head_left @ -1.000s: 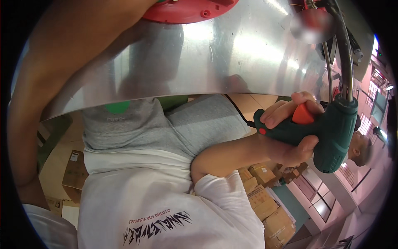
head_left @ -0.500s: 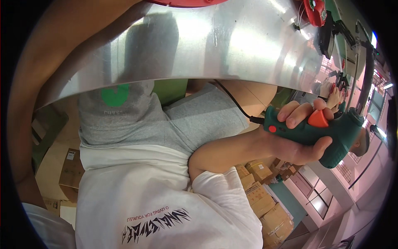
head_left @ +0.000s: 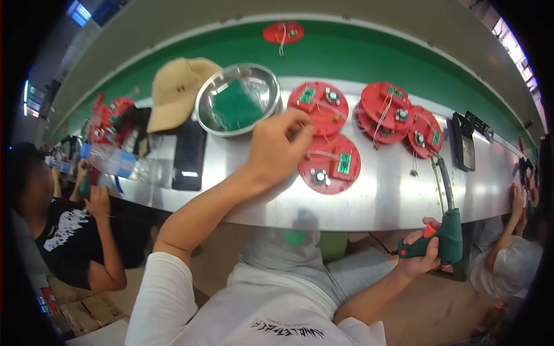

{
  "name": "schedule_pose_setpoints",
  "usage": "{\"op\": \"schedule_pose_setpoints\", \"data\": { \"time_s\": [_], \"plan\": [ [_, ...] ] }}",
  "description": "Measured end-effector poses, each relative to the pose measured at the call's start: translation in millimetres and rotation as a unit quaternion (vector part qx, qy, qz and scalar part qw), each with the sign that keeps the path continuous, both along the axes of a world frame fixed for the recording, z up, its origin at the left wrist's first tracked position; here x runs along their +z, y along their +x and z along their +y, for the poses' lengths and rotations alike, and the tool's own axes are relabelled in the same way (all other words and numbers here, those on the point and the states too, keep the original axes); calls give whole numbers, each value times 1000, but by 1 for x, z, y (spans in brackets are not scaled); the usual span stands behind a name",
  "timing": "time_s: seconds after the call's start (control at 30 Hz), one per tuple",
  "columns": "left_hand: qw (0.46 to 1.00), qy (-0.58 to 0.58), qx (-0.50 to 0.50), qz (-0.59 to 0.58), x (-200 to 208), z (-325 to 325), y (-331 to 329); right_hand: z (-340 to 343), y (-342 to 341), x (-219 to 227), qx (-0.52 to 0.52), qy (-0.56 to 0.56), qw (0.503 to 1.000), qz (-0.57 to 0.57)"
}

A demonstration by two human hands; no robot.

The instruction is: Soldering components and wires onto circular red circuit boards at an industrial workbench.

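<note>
My right hand (head_left: 424,254) is wrapped round the grip of a green soldering gun (head_left: 450,236) with an orange trigger. Its metal barrel and a thin tube beside it point up over the bench, the tip near a red disc (head_left: 425,131). My left hand (head_left: 281,144) is held over two red discs with small green circuit boards and wires, an upper disc (head_left: 340,112) and a lower disc (head_left: 328,183). Its fingers are bent together. Anything between them is too small or hidden to make out.
Left of the discs, a steel bowl (head_left: 205,112) holds green boards. A tan cap (head_left: 173,86), a dark flat device (head_left: 189,158) and a clear plastic bottle (head_left: 109,158) lie farther left. Stacked red discs (head_left: 384,101) and a black frame (head_left: 463,144) stand right. People work at both sides.
The view has swung up from my lap to the bench. My left hand now shows over the red discs. My right hand still grips the soldering gun, whose barrel now shows.
</note>
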State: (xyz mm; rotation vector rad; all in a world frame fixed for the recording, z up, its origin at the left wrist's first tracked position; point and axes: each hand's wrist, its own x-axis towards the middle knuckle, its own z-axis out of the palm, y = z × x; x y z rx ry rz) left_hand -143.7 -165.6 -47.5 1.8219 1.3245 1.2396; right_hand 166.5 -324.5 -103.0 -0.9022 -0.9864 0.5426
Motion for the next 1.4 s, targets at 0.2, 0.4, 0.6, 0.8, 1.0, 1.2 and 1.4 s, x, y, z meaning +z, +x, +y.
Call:
{"op": "schedule_pose_setpoints", "data": {
  "time_s": [0.2,0.4,0.6,0.8,1.0,1.2,1.4],
  "plan": [
    [987,-93,46,123,71,148,-34,0,18,10,-94,-35,995,12],
    [986,-162,40,-27,55,291,-37,13,14,18,-128,-24,991,34],
    [970,-194,-9,-146,19,343,29,-2,34,17,-162,-23,986,39],
    [930,-223,-25,-291,25,353,29,-7,35,20,-148,9,983,105],
    [949,-130,-168,-232,115,252,70,-27,45,20,-96,-3,987,130],
    [968,-34,-197,-151,95,144,50,-32,40,24,-67,16,986,152],
    [983,-61,-172,9,49,96,25,-36,18,28,-25,28,993,111]
  ]
}}
